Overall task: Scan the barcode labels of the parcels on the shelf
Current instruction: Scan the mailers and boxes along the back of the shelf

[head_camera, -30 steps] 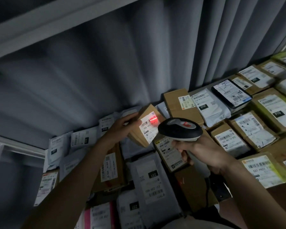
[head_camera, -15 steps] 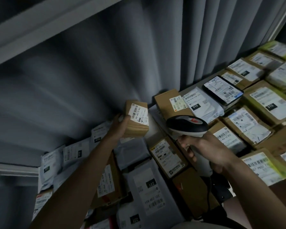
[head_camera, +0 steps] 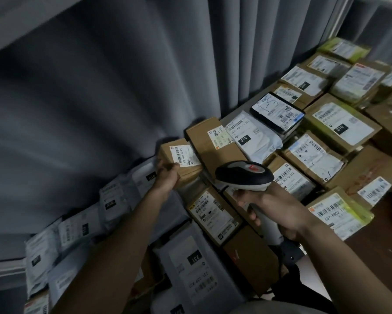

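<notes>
My left hand grips a small brown cardboard box with a white barcode label on top, holding it at the back of the shelf against the grey curtain and beside a larger brown box. My right hand holds the handle of a black and grey barcode scanner, whose head points left toward the small box. No red scan light shows on the label. Cardboard boxes and grey mailer bags with barcode labels cover the shelf around both hands.
A grey pleated curtain hangs right behind the parcels. A black flat parcel and a white mailer marked 010 lie to the right. Grey mailers fill the lower left. A dark cable runs below the scanner.
My left hand has carried the small box from in front of the scanner back and to the right, next to the larger brown box. The red scan light seen a second ago is gone.
</notes>
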